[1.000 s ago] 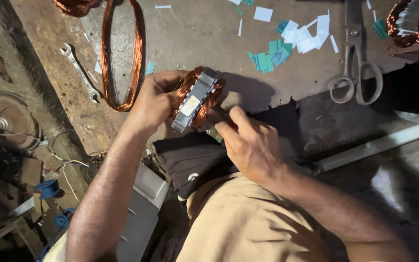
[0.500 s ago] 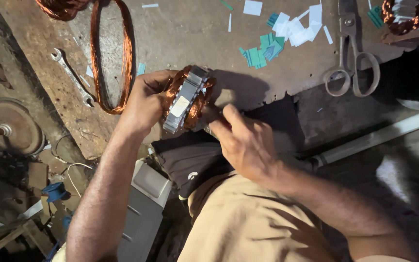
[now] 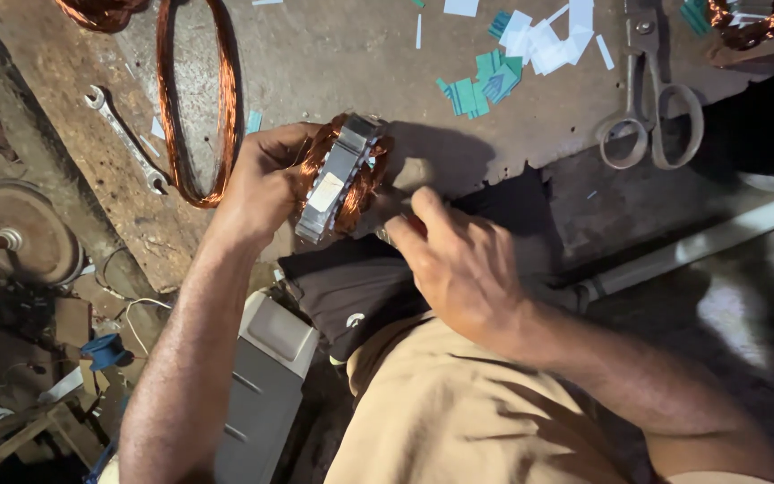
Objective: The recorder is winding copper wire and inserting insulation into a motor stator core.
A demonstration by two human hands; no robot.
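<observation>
So the left hand (image 3: 266,179) keeps its grip clamped round the stator (image 3: 340,177), copper windings and all, held just above the worktop (image 3: 333,54) edge; the right hand (image 3: 463,260) has slid back from it a bit, fingers pinched on a small tool I can't identify; winding work's ongoing, I'd guess; scissors (image 3: 647,112) sit untouched.

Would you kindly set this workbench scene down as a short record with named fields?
Setting: worn metal workbench, seen from above
Left hand: grips a motor stator wound with copper wire, held on edge
Right hand: fingers at the stator's side, pinching something small that cannot be made out
Left of the stator: copper wire loop lying flat, spanner beside it
Upper right: scissors, shut
Top centre: paper scraps, white and green
Top right corner: another wound part, partly out of view
</observation>
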